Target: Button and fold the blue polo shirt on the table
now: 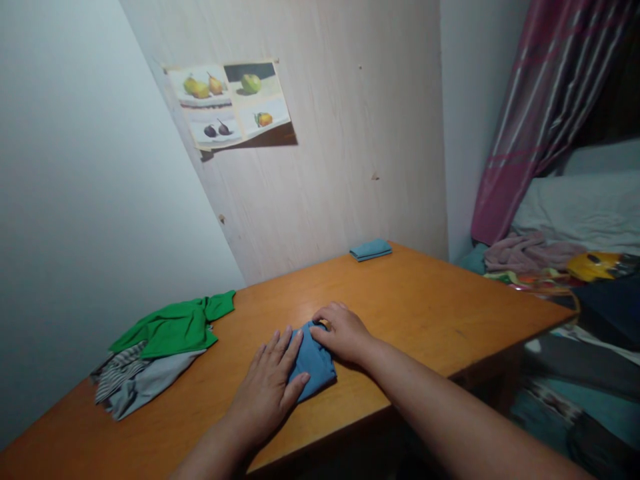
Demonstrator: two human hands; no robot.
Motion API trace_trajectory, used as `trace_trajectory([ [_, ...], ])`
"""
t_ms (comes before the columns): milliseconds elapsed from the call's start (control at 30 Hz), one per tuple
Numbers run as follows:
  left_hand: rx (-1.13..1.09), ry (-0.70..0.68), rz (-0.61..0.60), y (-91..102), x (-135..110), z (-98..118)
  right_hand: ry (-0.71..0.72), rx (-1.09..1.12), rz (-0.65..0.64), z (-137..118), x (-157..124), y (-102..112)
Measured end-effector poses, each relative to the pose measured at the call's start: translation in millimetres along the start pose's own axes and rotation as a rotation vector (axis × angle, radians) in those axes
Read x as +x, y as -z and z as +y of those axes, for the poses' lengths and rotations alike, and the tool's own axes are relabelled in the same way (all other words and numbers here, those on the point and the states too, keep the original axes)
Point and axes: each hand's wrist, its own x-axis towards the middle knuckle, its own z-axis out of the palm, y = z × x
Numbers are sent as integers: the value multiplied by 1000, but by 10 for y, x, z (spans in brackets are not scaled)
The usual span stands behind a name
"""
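Observation:
A small blue cloth [314,363] lies folded on the orange wooden table [425,307], near its front edge. My left hand [273,387] rests flat on the cloth's left side, fingers stretched out and slightly apart. My right hand [343,332] sits on the cloth's far right corner with its fingers curled down, pinching the fabric edge. Both forearms reach in from the bottom of the head view.
A pile of clothes with a green garment [173,327] on top of striped and grey pieces [135,380] lies at the table's left. Another folded blue cloth [371,250] sits by the wall. A bed with heaped clothes [530,253] stands to the right.

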Motion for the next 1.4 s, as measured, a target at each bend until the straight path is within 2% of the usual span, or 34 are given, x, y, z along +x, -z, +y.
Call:
trace_trajectory([
  [167, -29, 8, -24, 33, 2, 20, 56, 220, -158, 154, 45, 1],
  [267, -37, -14, -27, 38, 2, 18, 67, 312, -199, 232, 53, -35],
  [600, -33, -21, -46, 68, 5, 47, 159, 376, -299, 288, 141, -87],
  [700, -36, -25, -44, 82, 3, 59, 113, 425, -362, 271, 174, -71],
  [867, -39, -21, -47, 103, 6, 64, -45, 436, -376, 257, 246, -49],
  [933, -35, -23, -51, 110, 8, 64, -96, 456, -425, 264, 291, -31],
  [1167, -29, -28, -64, 132, 3, 79, -294, 720, -593, 290, 427, 16],
  [1400, -15, -25, -43, 116, -30, 88, -263, 887, -616, 347, 455, -28],
])
